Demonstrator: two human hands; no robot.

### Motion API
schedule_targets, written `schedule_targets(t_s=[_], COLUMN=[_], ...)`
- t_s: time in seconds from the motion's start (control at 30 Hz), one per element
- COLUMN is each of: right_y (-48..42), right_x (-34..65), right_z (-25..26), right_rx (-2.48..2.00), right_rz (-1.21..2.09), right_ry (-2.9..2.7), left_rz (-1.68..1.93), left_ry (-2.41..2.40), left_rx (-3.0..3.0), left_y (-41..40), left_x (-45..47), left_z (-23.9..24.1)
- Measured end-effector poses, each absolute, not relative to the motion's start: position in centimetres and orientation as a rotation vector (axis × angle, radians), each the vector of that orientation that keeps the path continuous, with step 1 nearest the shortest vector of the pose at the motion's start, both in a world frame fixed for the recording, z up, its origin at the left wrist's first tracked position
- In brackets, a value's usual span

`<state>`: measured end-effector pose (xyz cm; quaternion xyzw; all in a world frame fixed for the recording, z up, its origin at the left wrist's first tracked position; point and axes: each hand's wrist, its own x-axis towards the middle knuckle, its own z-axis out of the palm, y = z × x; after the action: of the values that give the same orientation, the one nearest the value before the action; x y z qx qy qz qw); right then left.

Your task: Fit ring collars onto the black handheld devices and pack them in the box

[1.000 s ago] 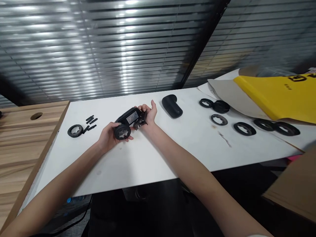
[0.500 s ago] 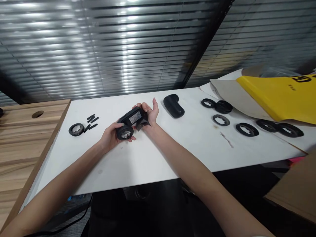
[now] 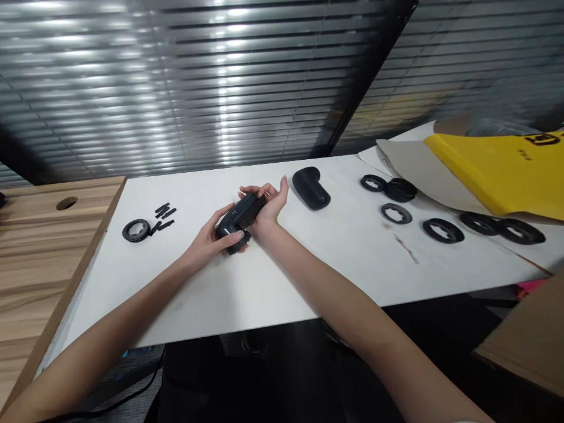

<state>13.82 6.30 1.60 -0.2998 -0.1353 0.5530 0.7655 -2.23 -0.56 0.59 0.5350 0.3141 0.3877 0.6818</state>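
Note:
Both my hands hold one black device body [image 3: 241, 217] just above the white table [image 3: 273, 282]. My left hand [image 3: 210, 238] wraps its near, rounded end with the thumb pressed on top. My right hand [image 3: 269, 202] cups the far end from behind, fingers curled round it. A black handle-shaped shell [image 3: 311, 188] lies on the table a little to the right of my right hand. To the left lie a black ring [image 3: 136, 230] and a few small black strips [image 3: 164, 213].
Several black rings [image 3: 442, 230] are spread over the right part of the table, beside grey paper [image 3: 409, 164] and a yellow bag [image 3: 502, 170]. A wooden desk [image 3: 39, 247] adjoins on the left. Cardboard [image 3: 529, 341] sits at the lower right. Blinds fill the background.
The device has been turned in my hands: its mesh end and label no longer face me. My left thumb now lies over the top, and both hands have shifted slightly right.

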Motion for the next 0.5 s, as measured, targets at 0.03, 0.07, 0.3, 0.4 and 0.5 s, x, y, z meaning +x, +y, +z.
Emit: schedule_targets(t_s=[0.03, 0.07, 0.3, 0.4, 0.5], right_y=[6.1, 5.9, 5.1, 5.0, 5.0], right_x=[13.7, 13.5, 12.3, 12.2, 12.1], right_z=[1.7, 1.7, 1.5, 1.6, 1.7], right_rx=[-0.658, -0.662, -0.660, -0.657, -0.705], right_rz=[1.185, 1.168, 1.092, 1.149, 1.196], right_ry=[-0.293, -0.301, -0.573, -0.663, -0.716], left_rz=[0.861, 0.852, 0.878, 0.928, 0.993], left_ry=[0.707, 0.709, 0.748, 0.771, 0.783], left_rx=[1.219, 1.235, 1.338, 1.371, 1.377], left_y=[-0.6, -0.5, -0.4, -0.3, -0.2], left_x=[-2.2, -2.2, -2.2, -2.2, -2.2], left_z=[0.6, 0.5, -0.1, -0.4, -0.5])
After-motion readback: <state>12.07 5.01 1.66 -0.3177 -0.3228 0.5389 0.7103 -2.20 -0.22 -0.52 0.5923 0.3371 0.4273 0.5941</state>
